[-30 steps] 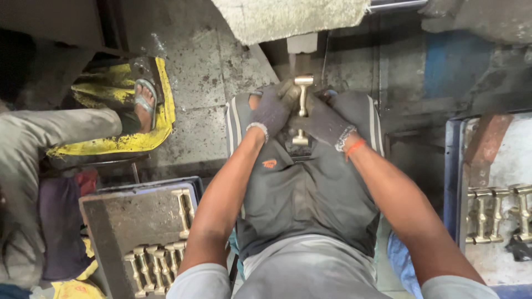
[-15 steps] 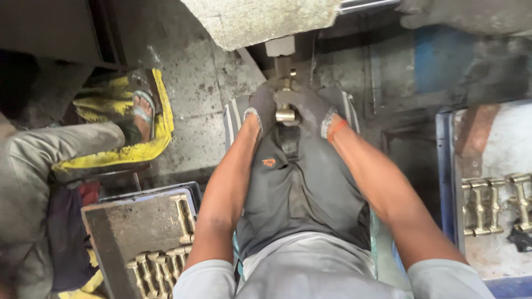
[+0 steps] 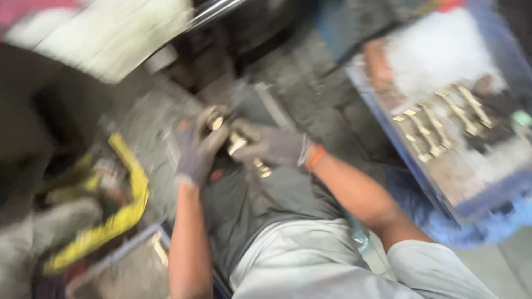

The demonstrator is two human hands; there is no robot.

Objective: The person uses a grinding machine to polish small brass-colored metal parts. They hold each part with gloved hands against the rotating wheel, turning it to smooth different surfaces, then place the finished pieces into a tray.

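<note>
brass part [image 3: 235,145] gripped between left hand [image 3: 194,155], right hand [image 3: 271,147]

You sit in metal workshop, maybe small factory. Picture blurry. Dirty grey floor [image 3: 310,105] with grime all over. Blue tray [image 3: 410,166] on your right holds rows of gold-coloured metal parts [image 3: 443,124]. Another blue tray [image 3: 138,243] near your left knee. You wear grey work gloves [image 3: 277,147]. Big grey machine part [image 3: 111,39] sits up front.
</note>
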